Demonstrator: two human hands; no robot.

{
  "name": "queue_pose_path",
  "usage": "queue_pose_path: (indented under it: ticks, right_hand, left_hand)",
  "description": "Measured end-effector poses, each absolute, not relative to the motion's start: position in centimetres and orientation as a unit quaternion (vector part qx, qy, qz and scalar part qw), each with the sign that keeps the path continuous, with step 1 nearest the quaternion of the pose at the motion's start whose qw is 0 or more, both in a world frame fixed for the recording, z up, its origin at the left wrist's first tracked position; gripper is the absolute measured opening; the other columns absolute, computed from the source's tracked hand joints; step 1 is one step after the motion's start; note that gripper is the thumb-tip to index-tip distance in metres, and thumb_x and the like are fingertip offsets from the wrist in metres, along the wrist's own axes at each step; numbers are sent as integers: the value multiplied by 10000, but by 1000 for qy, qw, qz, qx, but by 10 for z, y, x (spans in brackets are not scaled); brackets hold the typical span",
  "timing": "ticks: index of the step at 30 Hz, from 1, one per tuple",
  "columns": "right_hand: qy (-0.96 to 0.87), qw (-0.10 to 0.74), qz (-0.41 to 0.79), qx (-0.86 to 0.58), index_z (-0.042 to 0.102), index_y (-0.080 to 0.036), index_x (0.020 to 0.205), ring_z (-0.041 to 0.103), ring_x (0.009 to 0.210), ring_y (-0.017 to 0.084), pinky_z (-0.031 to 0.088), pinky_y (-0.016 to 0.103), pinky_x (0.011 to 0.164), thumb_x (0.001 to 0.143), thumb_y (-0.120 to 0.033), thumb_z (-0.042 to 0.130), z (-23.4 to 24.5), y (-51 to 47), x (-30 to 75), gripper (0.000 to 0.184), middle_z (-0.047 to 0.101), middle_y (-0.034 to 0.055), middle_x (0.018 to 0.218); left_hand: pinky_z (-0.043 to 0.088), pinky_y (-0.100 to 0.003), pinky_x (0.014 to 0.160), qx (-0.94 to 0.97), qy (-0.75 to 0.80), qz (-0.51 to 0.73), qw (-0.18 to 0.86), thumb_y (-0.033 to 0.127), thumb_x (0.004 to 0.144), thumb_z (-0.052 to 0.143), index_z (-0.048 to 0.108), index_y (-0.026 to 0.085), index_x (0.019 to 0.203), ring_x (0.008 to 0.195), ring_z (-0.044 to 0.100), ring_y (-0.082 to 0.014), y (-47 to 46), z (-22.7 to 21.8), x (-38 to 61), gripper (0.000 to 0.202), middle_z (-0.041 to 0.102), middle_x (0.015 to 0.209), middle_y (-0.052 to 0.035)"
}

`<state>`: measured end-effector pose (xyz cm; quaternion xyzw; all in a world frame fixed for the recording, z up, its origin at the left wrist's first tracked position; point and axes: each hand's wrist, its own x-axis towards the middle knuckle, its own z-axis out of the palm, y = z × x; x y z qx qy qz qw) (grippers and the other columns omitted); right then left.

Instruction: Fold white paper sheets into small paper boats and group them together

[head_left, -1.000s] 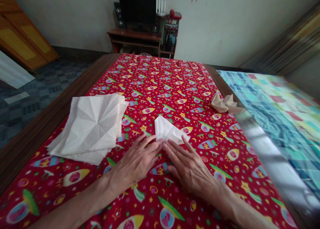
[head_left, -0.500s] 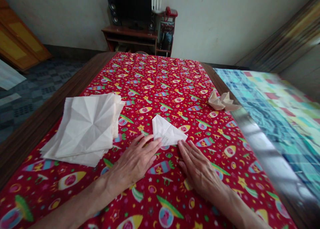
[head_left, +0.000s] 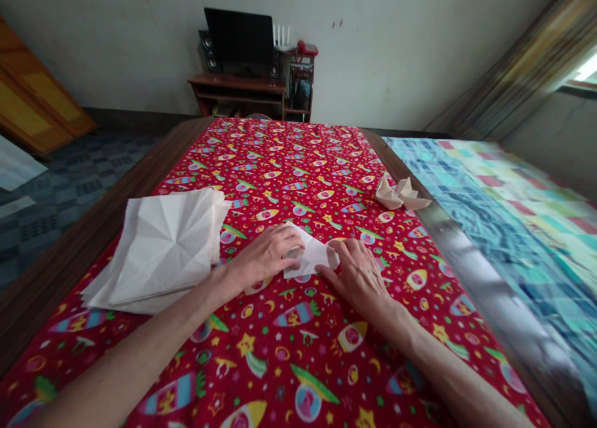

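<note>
A small folded white paper (head_left: 311, 258) lies on the red rocket-patterned tablecloth (head_left: 298, 167) in front of me. My left hand (head_left: 263, 255) rests on its left part with the fingers curled and pressing down. My right hand (head_left: 359, 272) covers its right corner, fingers flat and together on the paper. A stack of creased white paper sheets (head_left: 161, 247) lies just left of my left hand. A finished folded cream paper shape (head_left: 400, 194) sits near the table's right edge.
The wooden table edge (head_left: 69, 254) runs along the left. A blue and green patterned mat (head_left: 513, 216) lies to the right. A desk with a monitor and speakers (head_left: 242, 42) stands against the far wall. A curtain (head_left: 522, 73) hangs at the right.
Both hands have moved forward onto the folded paper, which they only touched at its near edge before. The view has tilted up and away from the table.
</note>
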<state>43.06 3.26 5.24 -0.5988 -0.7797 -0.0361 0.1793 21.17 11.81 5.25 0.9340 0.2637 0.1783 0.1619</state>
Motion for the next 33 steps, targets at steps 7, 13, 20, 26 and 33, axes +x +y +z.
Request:
queue_pose_path:
  ticks: [7, 13, 20, 26, 33]
  right_hand:
    - [-776, 182, -16, -604, 518, -182, 1052, 532, 875, 244, 444, 368, 737, 893, -445, 507, 46, 32, 434, 308, 556, 95, 964]
    - [-773, 267, 7, -576, 488, -203, 1070, 544, 869, 234, 459, 353, 735, 875, -360, 551, 42, 32, 434, 257, 557, 91, 960]
    - [-753, 261, 84, -599, 516, -204, 990, 562, 668, 170, 390, 263, 596, 831, -324, 585, 39, 39, 435, 211, 603, 8, 739]
    - [-729, 211, 141, -635, 551, -210, 732, 488, 542, 110, 269, 222, 512, 782, -300, 610, 46, 48, 434, 120, 561, -35, 618]
    - [-765, 256, 174, -565, 538, -184, 726, 456, 559, 97, 282, 210, 527, 811, -208, 525, 51, 69, 442, 89, 548, -27, 637]
  left_hand:
    - [315, -402, 1082, 937, 286, 126, 153, 464, 694, 753, 345, 210, 1402, 1263, 385, -250, 141, 47, 208, 856, 446, 1339, -97]
    - [353, -412, 1049, 937, 293, 133, 135, 451, 678, 765, 397, 213, 1374, 1207, 408, -244, 142, 50, 210, 822, 459, 1231, -82]
    - [364, -395, 1024, 947, 272, 118, 124, 472, 646, 779, 429, 209, 1353, 1189, 430, -255, 148, 54, 212, 832, 465, 1236, -87]
    - [391, -364, 980, 940, 287, 131, 130, 453, 680, 763, 467, 236, 1327, 1139, 472, -231, 156, 54, 214, 744, 501, 1181, -61]
    - [433, -350, 896, 938, 297, 132, 119, 471, 673, 766, 512, 202, 1290, 1041, 520, -223, 158, 54, 217, 719, 543, 1075, -52]
